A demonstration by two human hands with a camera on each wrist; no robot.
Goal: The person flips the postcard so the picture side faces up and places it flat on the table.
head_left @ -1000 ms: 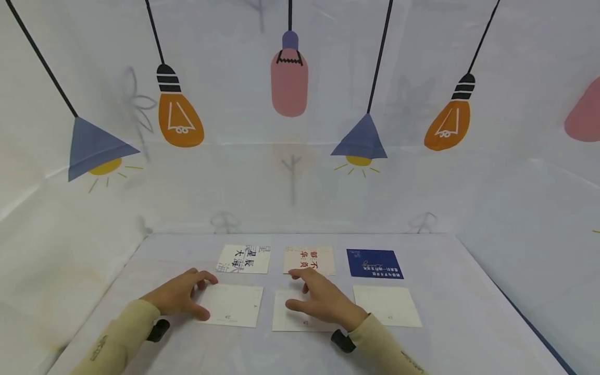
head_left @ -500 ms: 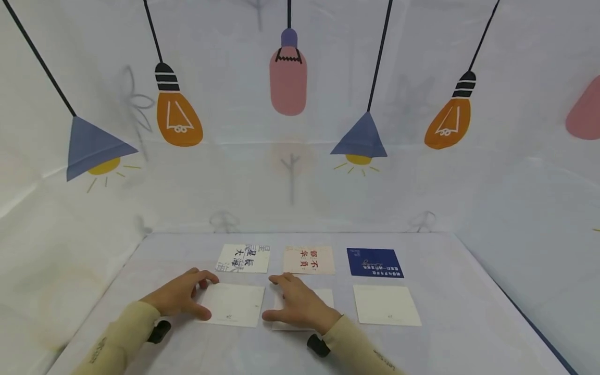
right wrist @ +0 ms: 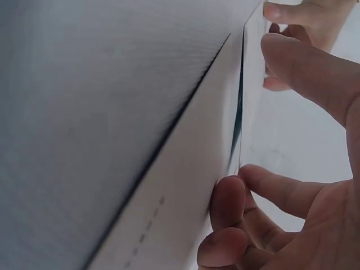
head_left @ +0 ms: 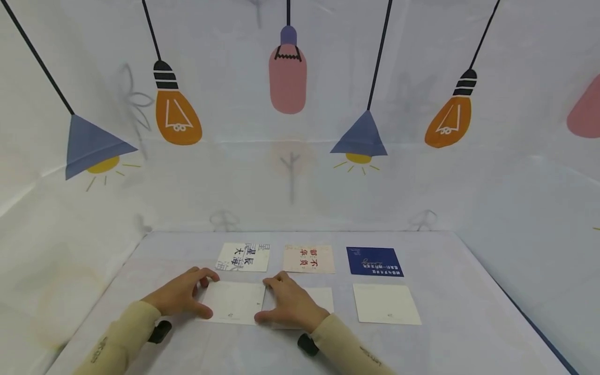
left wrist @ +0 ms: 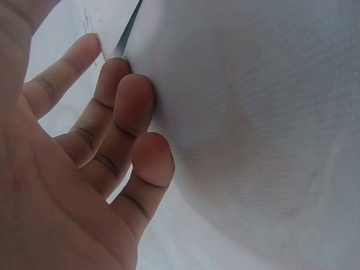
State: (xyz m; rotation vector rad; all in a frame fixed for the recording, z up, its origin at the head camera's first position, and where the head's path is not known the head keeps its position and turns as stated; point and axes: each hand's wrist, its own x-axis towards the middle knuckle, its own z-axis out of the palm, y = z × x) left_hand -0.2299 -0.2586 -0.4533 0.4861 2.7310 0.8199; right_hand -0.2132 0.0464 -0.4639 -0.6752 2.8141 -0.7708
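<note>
Fingers [head_left: 201, 273] of the left hand [head_left: 180, 294] curl loosely over the left edge of the blank cream card [head_left: 234, 303] in the near row, thumb on its near corner, so that hand holds the card by its side; the right hand [head_left: 288, 304] comes in from the other side, fingers bent and only a little spread, index tip at the card's far right corner and thumb at its near right corner, the palm lying over the middle blank card [head_left: 321, 299]. That's the head view: the held card sits flat on the desk [head_left: 445, 344], front left of six cards, with a third blank card [head_left: 385, 303] to the right and, in the far row, a white card with dark lettering [head_left: 244, 257], a cream card with red lettering [head_left: 309, 259] and a blue card [head_left: 373, 261]. Backdrop is a pale sheet printed with lamps and bulbs [head_left: 287, 78]. Left wrist view is mostly pale cloth, with four fingertips [left wrist: 132, 98] pressed against it and a thin card edge [left wrist: 126, 36] just past them. Right wrist view shows the card edge [right wrist: 239, 112] on end between thumb [right wrist: 228, 199] and fingers [right wrist: 304, 62], lifted slightly off the card under it, with the left hand's fingertips [right wrist: 281, 11] at the far end
</note>
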